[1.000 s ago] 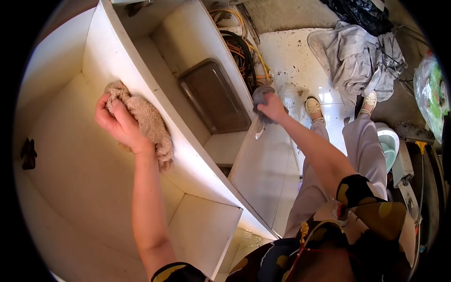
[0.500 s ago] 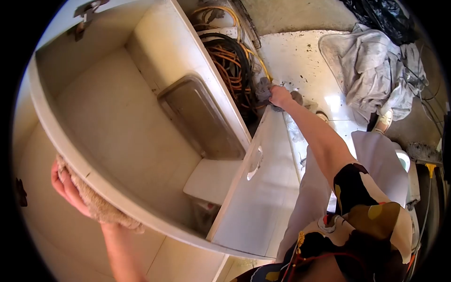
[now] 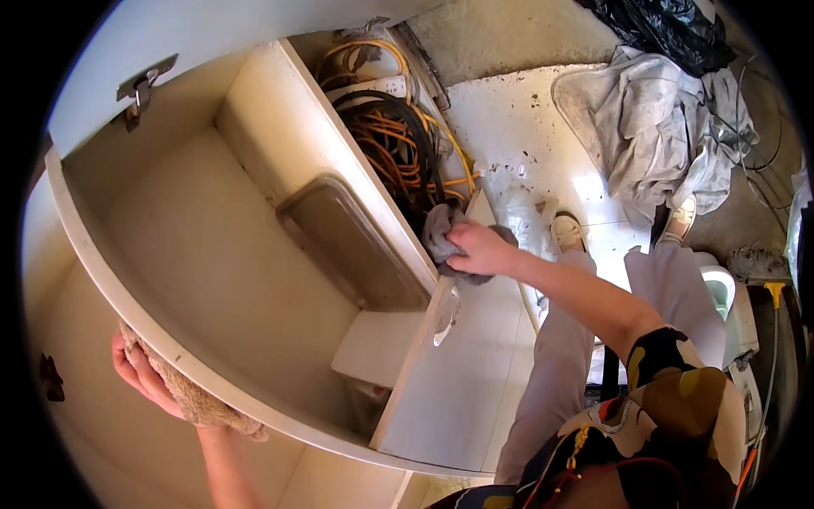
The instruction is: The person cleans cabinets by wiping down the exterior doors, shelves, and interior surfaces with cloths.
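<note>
At the left, my left hand (image 3: 151,377) is closed on a brown towel (image 3: 191,394), pressed against the outer side of the curved cabinet edge (image 3: 182,348). My right hand (image 3: 482,248) grips a grey rag (image 3: 441,233) at the top edge of a white partition panel (image 3: 475,356). Beside that rag, coiled orange and black cables (image 3: 394,148) fill a narrow compartment. Inside the wide compartment (image 3: 186,229) a shallow brown tray (image 3: 352,242) leans by the inner wall. The fingertips of my right hand are partly buried in the rag.
An open cabinet door (image 3: 229,34) with a metal hinge (image 3: 144,89) stands at the upper left. On the floor at the right lie a crumpled grey cloth (image 3: 653,127) and a black plastic bag (image 3: 670,30). A brush with a yellow fitting (image 3: 773,293) is at the far right.
My right hand has drawn the grey rag toward me along the panel's edge, to the near end of the cables. My left hand stays on the brown towel. The camera view has shifted slightly.
</note>
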Motion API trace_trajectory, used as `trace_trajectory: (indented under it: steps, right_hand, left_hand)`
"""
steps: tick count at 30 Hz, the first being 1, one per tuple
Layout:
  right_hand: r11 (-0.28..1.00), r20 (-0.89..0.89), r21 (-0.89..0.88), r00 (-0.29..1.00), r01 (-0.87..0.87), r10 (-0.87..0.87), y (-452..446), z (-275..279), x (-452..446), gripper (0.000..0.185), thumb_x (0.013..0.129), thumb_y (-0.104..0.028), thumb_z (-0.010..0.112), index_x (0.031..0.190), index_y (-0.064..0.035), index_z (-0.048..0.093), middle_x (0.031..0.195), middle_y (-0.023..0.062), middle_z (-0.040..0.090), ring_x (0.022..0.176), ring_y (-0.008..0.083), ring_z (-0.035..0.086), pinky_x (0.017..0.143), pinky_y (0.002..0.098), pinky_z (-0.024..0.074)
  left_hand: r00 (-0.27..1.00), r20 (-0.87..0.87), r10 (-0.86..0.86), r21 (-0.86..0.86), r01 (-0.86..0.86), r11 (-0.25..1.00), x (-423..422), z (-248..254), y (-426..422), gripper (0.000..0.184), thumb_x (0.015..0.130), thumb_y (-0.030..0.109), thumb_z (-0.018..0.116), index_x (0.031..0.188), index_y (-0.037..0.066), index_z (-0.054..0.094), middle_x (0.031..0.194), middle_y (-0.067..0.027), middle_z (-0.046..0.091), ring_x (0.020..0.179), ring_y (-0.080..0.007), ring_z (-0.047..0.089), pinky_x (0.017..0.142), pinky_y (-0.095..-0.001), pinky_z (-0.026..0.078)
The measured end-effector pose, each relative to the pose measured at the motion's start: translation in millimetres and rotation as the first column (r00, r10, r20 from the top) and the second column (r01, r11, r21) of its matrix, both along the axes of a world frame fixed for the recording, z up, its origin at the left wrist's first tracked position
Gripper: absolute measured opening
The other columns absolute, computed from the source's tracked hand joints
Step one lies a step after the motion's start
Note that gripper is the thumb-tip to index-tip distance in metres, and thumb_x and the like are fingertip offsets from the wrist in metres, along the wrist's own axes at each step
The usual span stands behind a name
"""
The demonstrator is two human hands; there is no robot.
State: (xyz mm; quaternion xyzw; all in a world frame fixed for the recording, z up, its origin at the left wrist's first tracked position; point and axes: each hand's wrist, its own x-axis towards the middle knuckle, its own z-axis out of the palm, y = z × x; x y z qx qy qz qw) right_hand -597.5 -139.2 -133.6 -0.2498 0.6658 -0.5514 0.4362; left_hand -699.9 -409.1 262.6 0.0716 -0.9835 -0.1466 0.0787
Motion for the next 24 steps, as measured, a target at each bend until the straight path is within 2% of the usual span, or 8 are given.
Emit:
trace_trajectory:
  steps: [3, 5, 7, 11, 13, 17, 20, 24]
  right_hand:
    - [0.993, 0.049, 0.109, 0.997, 0.052, -0.057, 0.0, -20.6, 8.8, 0.034, 0.071, -0.029, 0.062, 0.084, 0.0023, 0.060, 0.090, 0.0226, 0.060, 0.089, 0.0384, 0.057, 0.080, 0.0450, 0.0478]
    - [0.973, 0.058, 0.214, 0.993, 0.092, -0.106, -4.0, -58.5, 7.8, 0.033, 0.071, -0.028, 0.061, 0.083, 0.0020, 0.060, 0.089, 0.0218, 0.060, 0.091, 0.0378, 0.058, 0.081, 0.0449, 0.0483]
    - [0.916, 0.058, 0.399, 0.995, 0.048, -0.077, -10.3, -93.7, 8.7, 0.034, 0.072, -0.028, 0.062, 0.090, 0.0014, 0.061, 0.097, 0.0198, 0.060, 0.093, 0.0367, 0.058, 0.084, 0.0440, 0.0484]
    - [0.859, -0.019, 0.511, 1.000, 0.026, -0.019, -18.7, -140.5, 7.9, 0.037, 0.072, -0.027, 0.063, 0.096, 0.0003, 0.062, 0.104, 0.0182, 0.060, 0.096, 0.0350, 0.058, 0.085, 0.0432, 0.0486]
    - [0.844, -0.050, 0.525, 0.994, 0.108, -0.096, -22.2, -143.4, 11.4, 0.036, 0.073, -0.026, 0.063, 0.098, -0.0002, 0.062, 0.104, 0.0175, 0.060, 0.097, 0.0335, 0.058, 0.085, 0.0430, 0.0488]
    - [0.864, 0.085, 0.503, 0.995, -0.002, -0.047, -18.6, -106.9, -2.2, 0.035, 0.072, -0.028, 0.062, 0.094, -0.0010, 0.064, 0.100, 0.0161, 0.061, 0.097, 0.0329, 0.058, 0.084, 0.0424, 0.0492]
    - [0.943, 0.030, 0.317, 0.995, -0.101, 0.096, -13.8, -50.8, -3.2, 0.033, 0.068, -0.031, 0.061, 0.084, -0.0027, 0.066, 0.093, 0.0149, 0.063, 0.095, 0.0334, 0.058, 0.082, 0.0418, 0.0497]
    - [0.997, 0.013, 0.060, 0.999, -0.050, 0.050, -5.3, 16.3, -2.9, 0.033, 0.065, -0.030, 0.061, 0.082, -0.0023, 0.065, 0.090, 0.0157, 0.062, 0.091, 0.0341, 0.058, 0.078, 0.0429, 0.0502]
  left_hand:
    - [0.991, 0.024, 0.135, 0.127, -0.137, 0.982, -0.4, 9.2, -7.1, 0.041, 0.097, 0.029, 0.037, 0.133, 0.009, 0.042, 0.137, -0.0114, 0.032, 0.120, -0.0268, 0.043, 0.099, -0.0400, 0.042]
    - [0.998, 0.028, 0.054, 0.049, -0.055, 0.997, 0.1, 5.7, -3.0, 0.043, 0.097, 0.030, 0.039, 0.133, 0.009, 0.041, 0.138, -0.0127, 0.031, 0.121, -0.0280, 0.043, 0.099, -0.0407, 0.043]
    - [0.978, 0.102, -0.183, -0.264, 0.204, 0.943, -3.7, 0.3, 14.9, 0.046, 0.095, 0.032, 0.042, 0.134, 0.007, 0.040, 0.139, -0.0143, 0.030, 0.121, -0.0280, 0.044, 0.098, -0.0410, 0.043]
    - [0.999, 0.042, -0.019, -0.141, 0.025, 0.990, 1.9, 8.0, 2.7, 0.050, 0.094, 0.033, 0.045, 0.135, 0.006, 0.038, 0.139, -0.0166, 0.029, 0.120, -0.0284, 0.044, 0.098, -0.0407, 0.043]
    - [0.979, 0.112, -0.173, -0.266, 0.197, 0.944, -0.2, 7.9, 3.5, 0.049, 0.094, 0.032, 0.044, 0.135, 0.005, 0.039, 0.139, -0.0172, 0.029, 0.120, -0.0286, 0.044, 0.097, -0.0406, 0.043]
    - [0.977, 0.095, -0.189, -0.244, 0.207, 0.947, -5.0, 3.7, 7.4, 0.045, 0.096, 0.030, 0.041, 0.133, 0.006, 0.041, 0.137, -0.0159, 0.031, 0.120, -0.0280, 0.044, 0.098, -0.0408, 0.042]
    - [0.996, 0.018, 0.088, 0.068, -0.089, 0.994, -2.3, 4.9, -4.2, 0.041, 0.097, 0.030, 0.039, 0.131, 0.007, 0.043, 0.135, -0.0126, 0.033, 0.118, -0.0262, 0.044, 0.097, -0.0397, 0.042]
    - [0.985, -0.003, 0.170, 0.185, -0.167, 0.968, -7.2, 0.0, 9.2, 0.039, 0.098, 0.030, 0.038, 0.129, 0.007, 0.045, 0.132, -0.0099, 0.035, 0.114, -0.0241, 0.045, 0.096, -0.0378, 0.041]
